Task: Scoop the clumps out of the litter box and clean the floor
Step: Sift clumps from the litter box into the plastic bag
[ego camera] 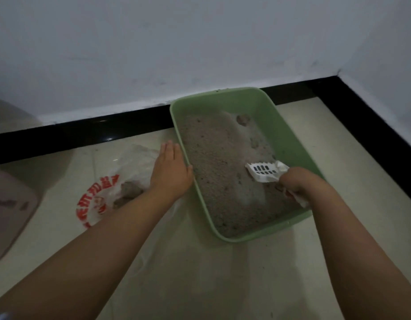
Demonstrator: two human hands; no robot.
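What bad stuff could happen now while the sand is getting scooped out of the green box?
1. The white scoop has slots, so loose litter may sift onto the floor on the way to the plastic bag.
2. The bag lies flat and floppy beside the green litter box, so clumps might miss its opening.
3. The left hand only rests against the box rim, so a hard dig by the right hand might slide the box.

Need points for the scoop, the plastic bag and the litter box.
scoop (264, 170): head view, slotted white blade.
plastic bag (97, 200): head view, red printed part.
litter box (290, 135): head view, green inner right wall.
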